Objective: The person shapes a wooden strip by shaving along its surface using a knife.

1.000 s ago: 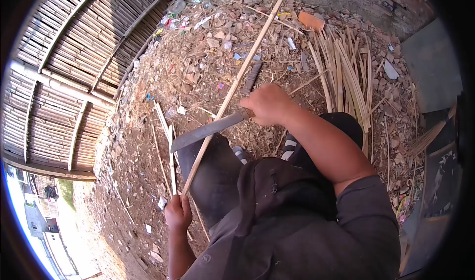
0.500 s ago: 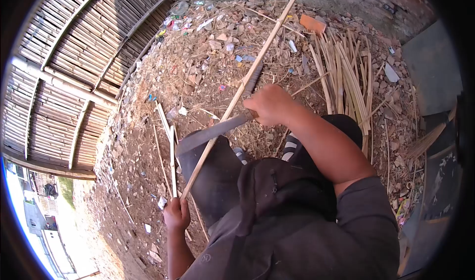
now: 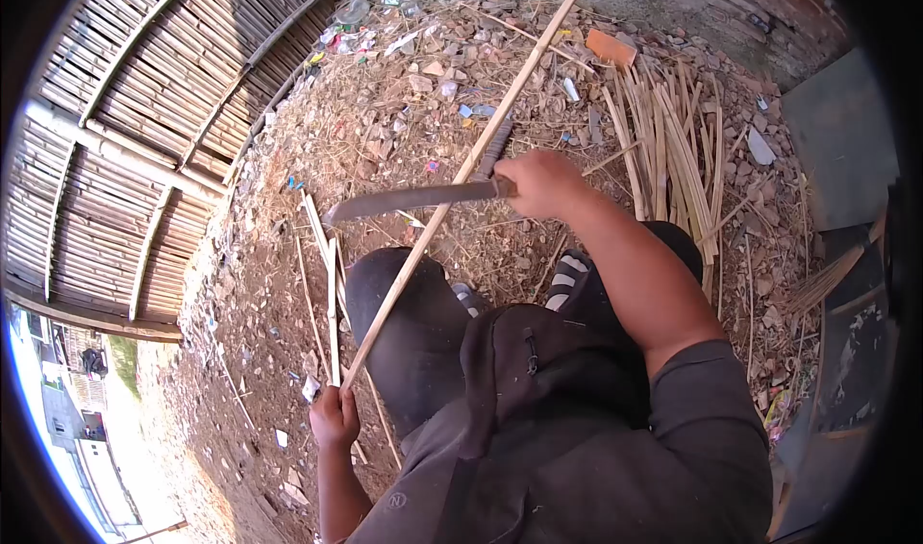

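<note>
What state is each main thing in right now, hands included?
Long, pale, flat strip: slanted, near end in the bare left hand.
Bare left hand: closed on it.
Long, dark metal blade: crossing the strip; contact unclear.
Bare right hand: closed around the blade's handle.
Loose pile of pale, narrow strips: lying on the ground.
Orange, block-shaped piece: lying beyond the pile.
Slatted bamboo fence: standing.
</note>
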A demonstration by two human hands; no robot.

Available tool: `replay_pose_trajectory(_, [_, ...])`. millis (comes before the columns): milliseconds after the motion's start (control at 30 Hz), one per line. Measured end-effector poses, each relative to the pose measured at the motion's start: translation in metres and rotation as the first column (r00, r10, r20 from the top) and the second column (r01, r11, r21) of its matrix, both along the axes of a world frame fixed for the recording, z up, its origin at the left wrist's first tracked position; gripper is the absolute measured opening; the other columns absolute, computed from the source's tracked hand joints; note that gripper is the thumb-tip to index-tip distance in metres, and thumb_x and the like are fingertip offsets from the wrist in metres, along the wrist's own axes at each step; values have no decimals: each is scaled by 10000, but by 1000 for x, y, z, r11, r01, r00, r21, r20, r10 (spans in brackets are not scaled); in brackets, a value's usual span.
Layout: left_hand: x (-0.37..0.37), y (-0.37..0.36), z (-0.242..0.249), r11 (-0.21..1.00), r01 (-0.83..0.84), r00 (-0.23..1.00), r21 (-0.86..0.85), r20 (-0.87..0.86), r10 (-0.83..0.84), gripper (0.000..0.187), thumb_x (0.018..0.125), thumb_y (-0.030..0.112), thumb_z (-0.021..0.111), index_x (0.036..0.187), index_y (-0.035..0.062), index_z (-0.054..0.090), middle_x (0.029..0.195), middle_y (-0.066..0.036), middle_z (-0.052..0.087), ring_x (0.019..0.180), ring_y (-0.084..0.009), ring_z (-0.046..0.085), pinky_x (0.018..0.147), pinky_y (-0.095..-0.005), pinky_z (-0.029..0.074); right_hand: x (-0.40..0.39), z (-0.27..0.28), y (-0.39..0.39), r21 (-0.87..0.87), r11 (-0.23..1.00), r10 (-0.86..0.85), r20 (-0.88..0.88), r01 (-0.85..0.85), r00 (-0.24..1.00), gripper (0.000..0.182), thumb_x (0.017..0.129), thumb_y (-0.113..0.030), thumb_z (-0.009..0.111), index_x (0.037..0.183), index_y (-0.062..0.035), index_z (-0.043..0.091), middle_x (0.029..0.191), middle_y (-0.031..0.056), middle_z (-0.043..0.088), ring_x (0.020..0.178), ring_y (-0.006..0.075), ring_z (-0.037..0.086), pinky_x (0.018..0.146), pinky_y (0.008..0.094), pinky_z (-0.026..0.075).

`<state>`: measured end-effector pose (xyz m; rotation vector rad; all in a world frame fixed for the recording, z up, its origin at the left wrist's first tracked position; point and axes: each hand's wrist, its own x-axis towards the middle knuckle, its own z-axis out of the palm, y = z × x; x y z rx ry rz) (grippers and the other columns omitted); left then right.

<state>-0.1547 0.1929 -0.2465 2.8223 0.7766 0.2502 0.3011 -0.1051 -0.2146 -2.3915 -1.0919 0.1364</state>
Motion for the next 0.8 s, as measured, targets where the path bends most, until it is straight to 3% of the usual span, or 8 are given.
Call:
replay_pose_trajectory(33, [-1, -1, 2, 1000, -1, 1000, 11, 5, 1, 368, 991, 338, 604, 764, 53, 549, 631, -189, 586, 597, -446, 602, 543, -528, 446, 10, 1, -6, 83, 989, -105, -157, 119, 982, 209, 750, -170, 691, 955, -135, 705, 795, 134, 703, 825, 357, 714, 751, 503, 566])
replay_pose_trajectory(133, [4, -2, 11, 998, -21, 1000, 64, 9, 20, 353, 981, 315, 616, 753, 59, 533, 625, -182, 583, 593, -442, 604, 539, -524, 449, 18, 0, -12, -31, 985, -168, 63, 170, 984, 164, 769, -194, 692, 922, -137, 694, 796, 149, 694, 800, 385, 690, 707, 497, 543])
replay_pose_trajectory(233, [11, -1, 12, 999, -2, 1000, 44, 8, 1, 373, 998, 331, 575, 763, 46, 519, 643, -210, 573, 620, -462, 594, 552, -541, 431, 5, -1, -6, 15, 990, -140, 44, 140, 989, 160, 770, -195, 681, 920, -142, 692, 800, 153, 690, 801, 387, 685, 707, 501, 543])
replay_pose_trajectory(433, [7, -1, 5, 1000, 0, 1000, -3, 24, 0, 373, 1007, 333, 554, 781, 38, 525, 657, -225, 571, 632, -472, 588, 562, -550, 427, -18, 10, 8, -146, 983, 149, 244, -116, 958, 246, 726, -181, 714, 966, -131, 697, 790, 147, 695, 840, 370, 707, 748, 501, 560])
replay_pose_trajectory(533, [-6, 7, -2, 999, -10, 998, 37, 65, 8, 336, 988, 320, 602, 781, 59, 560, 643, -183, 602, 606, -436, 617, 550, -513, 470, 25, -3, -10, 47, 982, -178, -127, 185, 976, 250, 743, -196, 709, 984, -128, 699, 779, 153, 689, 840, 381, 705, 757, 512, 556])
replay_pose_trajectory(633, [-9, 10, 1, 998, -26, 999, 58, 27, 25, 323, 986, 322, 603, 797, 61, 583, 653, -179, 616, 614, -430, 626, 555, -508, 477, 17, 1, -11, -1, 973, -232, 20, 232, 973, 261, 754, -202, 699, 1004, -127, 702, 769, 158, 685, 841, 393, 702, 769, 520, 554])
replay_pose_trajectory(733, [-6, 9, 4, 999, -24, 998, -21, 65, 25, 336, 973, 312, 611, 761, 58, 554, 620, -179, 582, 588, -437, 603, 549, -508, 459, 4, -3, -5, 68, 984, -170, 97, 163, 981, 207, 757, -194, 688, 953, -127, 689, 798, 154, 691, 799, 378, 697, 728, 510, 549])
replay_pose_trajectory(800, [-5, 9, -2, 1000, -5, 998, 6, 60, 5, 346, 969, 308, 614, 745, 56, 539, 605, -179, 562, 573, -438, 588, 543, -509, 446, -9, 1, 1, -10, 999, -31, 167, 33, 985, 201, 756, -195, 696, 953, -155, 688, 775, 133, 691, 803, 392, 699, 738, 519, 548])
